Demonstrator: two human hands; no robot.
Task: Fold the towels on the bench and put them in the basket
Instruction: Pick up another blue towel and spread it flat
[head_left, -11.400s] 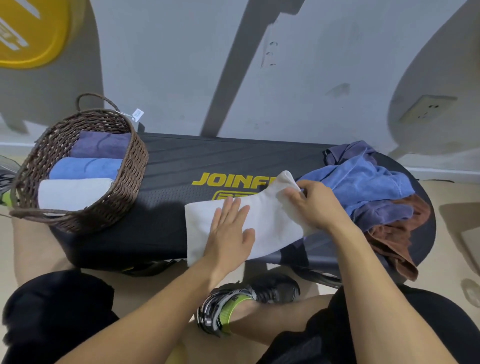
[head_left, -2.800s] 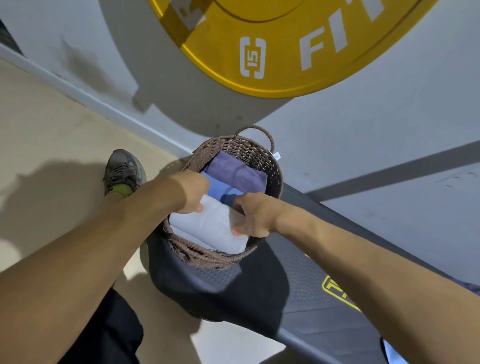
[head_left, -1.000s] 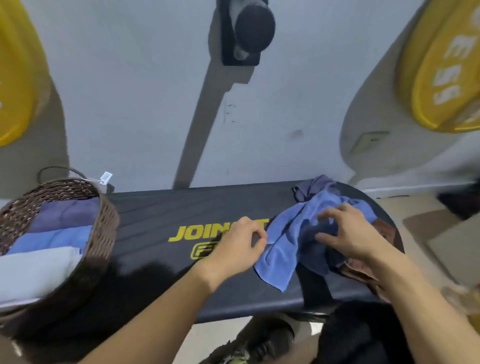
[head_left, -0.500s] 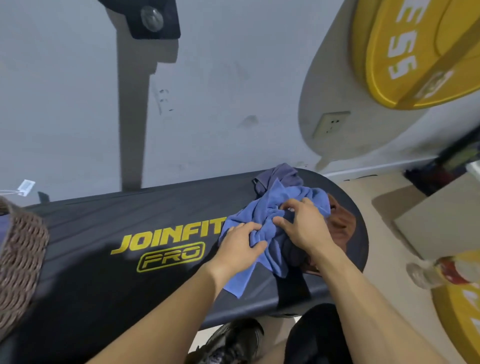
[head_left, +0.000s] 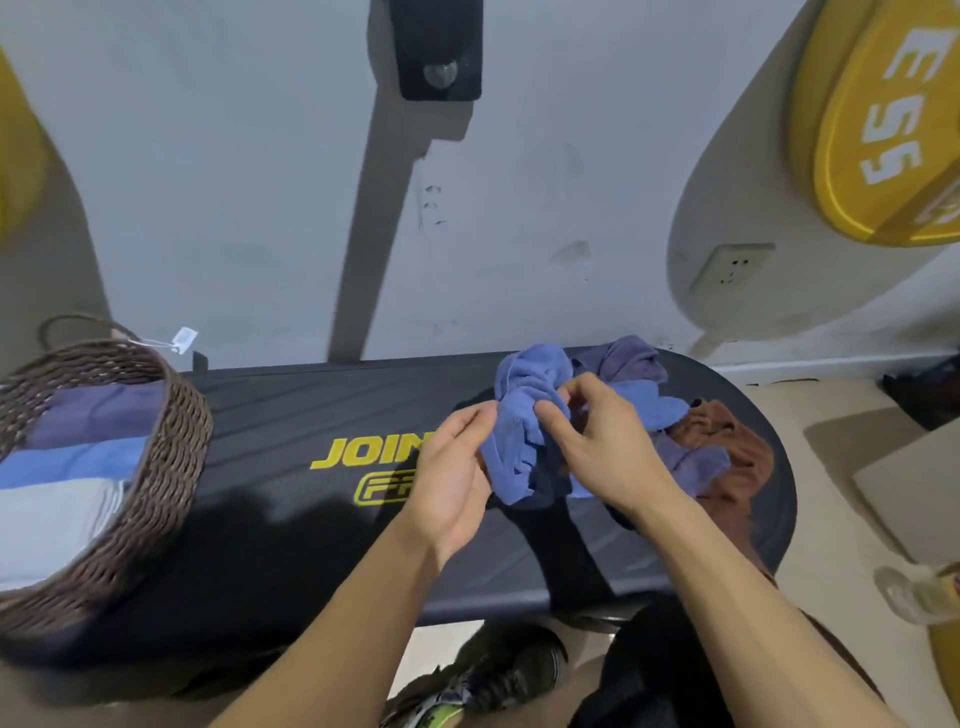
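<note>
Now that the white towel lies folded in the wicker basket (head_left: 171, 441) at your left beside the blue and purple ones, you have lifted the blue towel (head_left: 524, 410) off the bench (head_left: 291, 415). Your left hand (head_left: 452, 478) and right hand (head_left: 592, 447) both pinch it, still bunched; the purple towel (head_left: 623, 358) and brown towel (head_left: 727, 441) wait at the right.

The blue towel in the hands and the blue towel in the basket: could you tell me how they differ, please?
The held blue towel is crumpled and bunched; the basket's blue towel lies folded flat. The first is pinched by the left hand and right hand over the bench; the second rests in the basket. Both are blue cloth.
</note>
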